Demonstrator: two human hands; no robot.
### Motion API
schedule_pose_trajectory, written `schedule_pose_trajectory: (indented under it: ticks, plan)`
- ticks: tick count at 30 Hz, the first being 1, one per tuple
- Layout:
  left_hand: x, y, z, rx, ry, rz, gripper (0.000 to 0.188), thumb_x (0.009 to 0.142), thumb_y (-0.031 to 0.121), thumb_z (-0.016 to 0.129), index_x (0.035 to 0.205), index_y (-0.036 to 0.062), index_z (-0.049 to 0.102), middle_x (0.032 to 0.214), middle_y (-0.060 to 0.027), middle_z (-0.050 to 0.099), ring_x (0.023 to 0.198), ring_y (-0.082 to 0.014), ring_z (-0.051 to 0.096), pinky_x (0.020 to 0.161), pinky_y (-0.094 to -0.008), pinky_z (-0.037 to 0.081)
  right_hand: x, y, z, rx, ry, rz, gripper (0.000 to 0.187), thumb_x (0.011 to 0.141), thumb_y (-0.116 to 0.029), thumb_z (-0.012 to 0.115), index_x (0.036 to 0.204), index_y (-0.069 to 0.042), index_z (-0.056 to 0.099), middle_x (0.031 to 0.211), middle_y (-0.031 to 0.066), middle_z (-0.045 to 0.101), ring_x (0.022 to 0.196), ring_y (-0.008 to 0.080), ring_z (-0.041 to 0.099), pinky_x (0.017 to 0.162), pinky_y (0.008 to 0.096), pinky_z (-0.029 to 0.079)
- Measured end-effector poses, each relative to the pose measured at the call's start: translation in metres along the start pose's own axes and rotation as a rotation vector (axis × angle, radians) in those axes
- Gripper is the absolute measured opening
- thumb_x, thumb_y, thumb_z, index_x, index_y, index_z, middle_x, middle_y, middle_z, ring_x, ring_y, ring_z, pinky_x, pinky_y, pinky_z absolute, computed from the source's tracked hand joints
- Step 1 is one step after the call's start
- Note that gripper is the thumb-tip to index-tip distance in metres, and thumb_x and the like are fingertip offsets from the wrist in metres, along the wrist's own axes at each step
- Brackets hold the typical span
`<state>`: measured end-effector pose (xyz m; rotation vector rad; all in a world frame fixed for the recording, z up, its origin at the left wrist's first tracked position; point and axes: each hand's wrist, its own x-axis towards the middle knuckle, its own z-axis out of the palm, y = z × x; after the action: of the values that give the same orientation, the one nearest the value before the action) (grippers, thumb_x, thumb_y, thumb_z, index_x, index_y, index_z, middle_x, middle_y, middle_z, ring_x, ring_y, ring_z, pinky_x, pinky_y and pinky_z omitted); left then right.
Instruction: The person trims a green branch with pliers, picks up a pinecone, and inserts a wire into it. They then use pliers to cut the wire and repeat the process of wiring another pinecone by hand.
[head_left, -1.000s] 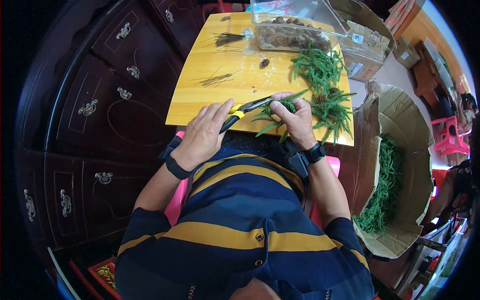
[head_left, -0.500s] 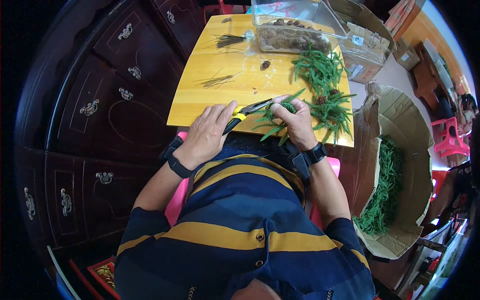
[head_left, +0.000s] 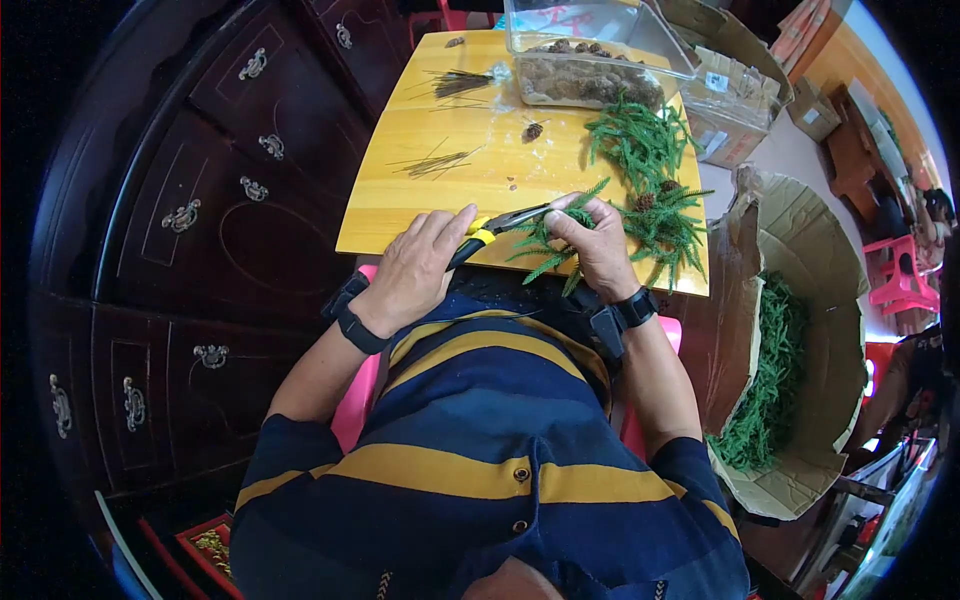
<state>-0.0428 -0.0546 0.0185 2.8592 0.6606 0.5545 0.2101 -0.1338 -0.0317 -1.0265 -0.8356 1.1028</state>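
Near the front edge of the yellow table (head_left: 385, 215), my left hand (head_left: 410, 262) is closed around needle-nose pliers (head_left: 480, 238) with black and yellow handles. Their grey jaws point right, with the tips at the fingers of my right hand (head_left: 602, 252). Between thumb and fingers, that right hand pinches a green artificial pine sprig (head_left: 545, 258), whose needled branches spread out below and around it. Whatever lies between the jaw tips is too small to make out. Just to the right rests another green pine sprig (head_left: 668, 225) with a brown pine cone (head_left: 644, 201) on it.
A clear plastic bin of pine cones (head_left: 590, 78) stands at the table's back. Thin dark wires (head_left: 435, 163) and a loose cone (head_left: 532, 131) lie on the tabletop. Beyond the right edge, an open cardboard box (head_left: 815, 300) holds greenery; dark drawers (head_left: 230, 220) flank the left.
The pliers' jaws look narrower and their tips sit slightly lower beside my right fingers. Both hands keep nearly the same place and the same hold.
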Motion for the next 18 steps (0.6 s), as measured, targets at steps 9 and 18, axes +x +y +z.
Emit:
schedule_pose_trajectory:
  ticks: [9, 18]
  plan:
    - [0.002, 0.007, 0.009, -0.189, -0.022, -0.004, 0.067, 0.083, 0.004, 0.068, 0.145, 0.0019, 0.043, 0.119, -0.0187, 0.059, 0.112, -0.0375, 0.057, 0.095, -0.0446, 0.047, -0.009, -0.007, -0.003, -0.005, 0.048, -0.023, 0.016, 0.088, -0.01, 0.074, 0.102, -0.005, 0.066, 0.083, -0.0007, 0.065, 0.069, 0.0072, 0.06, 0.066, 0.0225, 0.051]
    - [0.003, 0.009, -0.002, -0.055, -0.056, -0.096, 0.064, 0.085, 0.009, 0.07, 0.144, 0.0018, 0.044, 0.124, -0.0192, 0.06, 0.113, -0.0372, 0.059, 0.093, -0.0445, 0.05, -0.001, -0.005, 0.004, 0.08, 0.028, -0.004, 0.013, 0.088, -0.008, 0.073, 0.1, -0.005, 0.066, 0.082, -0.0009, 0.065, 0.069, 0.007, 0.061, 0.065, 0.0219, 0.05]
